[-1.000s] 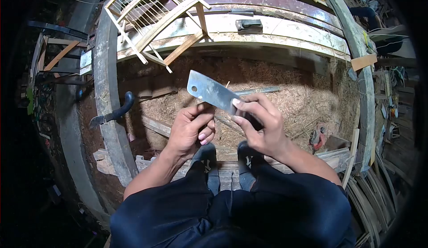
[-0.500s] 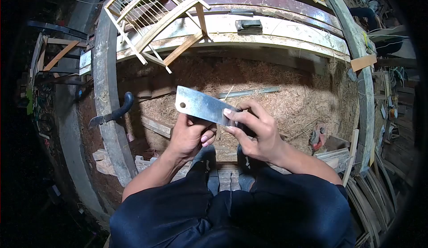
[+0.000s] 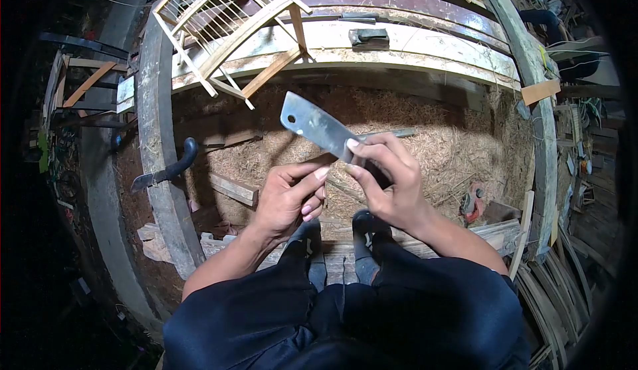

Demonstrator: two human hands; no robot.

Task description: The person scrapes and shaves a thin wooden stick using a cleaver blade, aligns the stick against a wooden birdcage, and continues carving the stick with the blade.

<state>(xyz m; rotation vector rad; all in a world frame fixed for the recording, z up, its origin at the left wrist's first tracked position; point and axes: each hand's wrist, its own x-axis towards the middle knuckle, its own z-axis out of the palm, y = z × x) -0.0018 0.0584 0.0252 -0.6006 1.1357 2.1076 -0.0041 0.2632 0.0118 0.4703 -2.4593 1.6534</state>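
I see the right hand [image 3: 392, 185] gripping the metal blade [image 3: 316, 125] by one end above the shavings [image 3: 442, 149], its long axis slanting forward and leftward so the holed tip [image 3: 292, 106] lies out beyond the left hand [image 3: 284, 197], whose fingers [image 3: 310, 184] pinch together, on what I cannot tell.

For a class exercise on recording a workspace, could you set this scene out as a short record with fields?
Right hand: grips a cleaver near the handle end
Right hand position: right of the left hand
Cleaver: broad metal blade, hole near its far end
Left hand: closed in a pinch near the blade; anything held is unclear
Left beam: a knife with a curved dark handle lies across it
Upper left: slatted wooden frame
Ground: wood shavings
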